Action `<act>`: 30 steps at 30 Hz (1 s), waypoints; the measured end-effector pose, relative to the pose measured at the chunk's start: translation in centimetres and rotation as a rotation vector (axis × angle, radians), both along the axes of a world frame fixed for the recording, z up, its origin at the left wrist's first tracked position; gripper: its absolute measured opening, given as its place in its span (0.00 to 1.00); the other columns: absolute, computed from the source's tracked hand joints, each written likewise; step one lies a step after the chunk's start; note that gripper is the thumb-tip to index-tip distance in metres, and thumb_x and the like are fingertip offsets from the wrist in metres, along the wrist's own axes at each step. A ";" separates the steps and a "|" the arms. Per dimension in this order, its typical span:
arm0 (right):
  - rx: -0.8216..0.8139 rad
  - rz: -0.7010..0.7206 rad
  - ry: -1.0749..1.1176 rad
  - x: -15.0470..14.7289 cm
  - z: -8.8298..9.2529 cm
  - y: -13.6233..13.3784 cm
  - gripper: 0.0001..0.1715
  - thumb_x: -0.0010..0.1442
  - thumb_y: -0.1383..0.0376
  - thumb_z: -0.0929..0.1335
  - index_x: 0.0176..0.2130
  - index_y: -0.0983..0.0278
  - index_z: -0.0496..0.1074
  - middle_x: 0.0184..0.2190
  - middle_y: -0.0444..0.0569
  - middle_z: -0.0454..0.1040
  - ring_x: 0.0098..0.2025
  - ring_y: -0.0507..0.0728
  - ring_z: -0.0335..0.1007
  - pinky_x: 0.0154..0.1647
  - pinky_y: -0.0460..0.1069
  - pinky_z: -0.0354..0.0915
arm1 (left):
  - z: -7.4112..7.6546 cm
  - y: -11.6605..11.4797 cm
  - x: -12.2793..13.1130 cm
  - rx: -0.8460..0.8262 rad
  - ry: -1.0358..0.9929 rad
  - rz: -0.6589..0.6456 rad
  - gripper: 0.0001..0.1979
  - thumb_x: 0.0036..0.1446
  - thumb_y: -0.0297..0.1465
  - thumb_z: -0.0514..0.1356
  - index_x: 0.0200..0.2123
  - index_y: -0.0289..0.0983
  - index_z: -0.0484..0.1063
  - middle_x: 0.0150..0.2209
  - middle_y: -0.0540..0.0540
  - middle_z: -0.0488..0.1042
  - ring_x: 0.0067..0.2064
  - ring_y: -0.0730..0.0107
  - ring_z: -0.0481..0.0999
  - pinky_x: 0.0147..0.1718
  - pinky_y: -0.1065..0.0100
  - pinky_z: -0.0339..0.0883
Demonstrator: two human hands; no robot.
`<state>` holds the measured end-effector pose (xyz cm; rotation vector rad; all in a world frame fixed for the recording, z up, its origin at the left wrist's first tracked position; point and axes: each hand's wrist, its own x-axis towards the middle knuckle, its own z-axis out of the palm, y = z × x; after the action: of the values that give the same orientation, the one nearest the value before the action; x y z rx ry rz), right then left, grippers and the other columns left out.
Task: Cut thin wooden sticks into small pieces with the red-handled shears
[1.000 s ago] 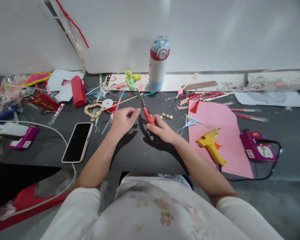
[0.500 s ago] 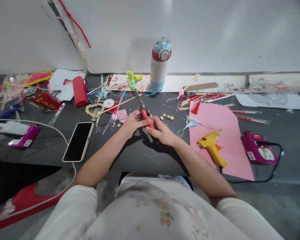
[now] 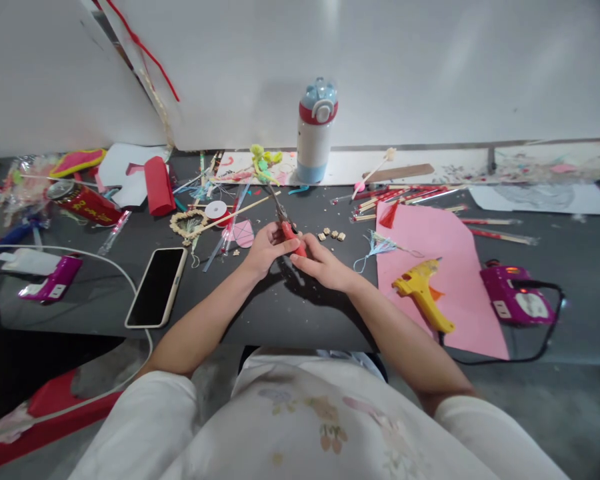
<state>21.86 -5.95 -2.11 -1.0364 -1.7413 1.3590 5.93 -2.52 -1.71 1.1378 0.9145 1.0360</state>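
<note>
I watched from far off. My left hand was closed round the red-handled tool, held above the dark table. My right hand was at its near end — I couldn't tell if it gripped. The step looked like getting the tool set; next, I thought, called for a steady hold. Fingers hid much of it — anything tiny between them, I couldn't see.

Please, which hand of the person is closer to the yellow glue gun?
Right. The right hand is to the left of the yellow glue gun; the left hand is farther left, on the other side of the right hand.
</note>
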 end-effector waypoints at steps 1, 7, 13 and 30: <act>-0.013 -0.007 0.023 0.0 0.0 0.1 0.17 0.59 0.52 0.63 0.34 0.61 0.54 0.28 0.40 0.55 0.29 0.49 0.51 0.31 0.47 0.54 | 0.0 0.1 0.0 -0.010 0.022 -0.008 0.24 0.36 0.39 0.71 0.36 0.35 0.70 0.32 0.48 0.75 0.35 0.70 0.75 0.40 0.66 0.67; -0.078 -0.078 -0.002 -0.1 -0.1 0.2 0.19 0.57 0.50 0.64 0.35 0.62 0.55 0.29 0.40 0.57 0.30 0.49 0.51 0.32 0.47 0.53 | 0.6 0.8 -0.9 0.113 0.326 -0.021 0.23 0.49 0.50 0.60 0.35 0.35 0.69 0.33 0.46 0.74 0.35 0.70 0.74 0.38 0.67 0.67; -0.060 -0.030 -0.033 -0.1 0.3 0.3 0.18 0.58 0.51 0.64 0.37 0.62 0.60 0.27 0.41 0.56 0.29 0.50 0.52 0.31 0.46 0.53 | 1.9 1.3 -3.5 0.691 0.938 0.436 0.13 0.60 0.38 0.51 0.39 0.37 0.70 0.37 0.43 0.73 0.41 0.65 0.71 0.44 0.62 0.64; 0.014 0.092 -0.022 0.1 1.0 0.4 0.19 0.57 0.50 0.63 0.29 0.64 0.67 0.27 0.45 0.63 0.32 0.52 0.58 0.33 0.47 0.55 | 1.7 2.5 -5.3 0.799 1.191 0.413 0.11 0.61 0.34 0.51 0.39 0.39 0.71 0.38 0.44 0.75 0.41 0.64 0.72 0.41 0.65 0.62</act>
<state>21.96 -5.56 -1.07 -0.9770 -1.8323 1.3942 0.61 0.00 0.01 2.4249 1.7858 1.0364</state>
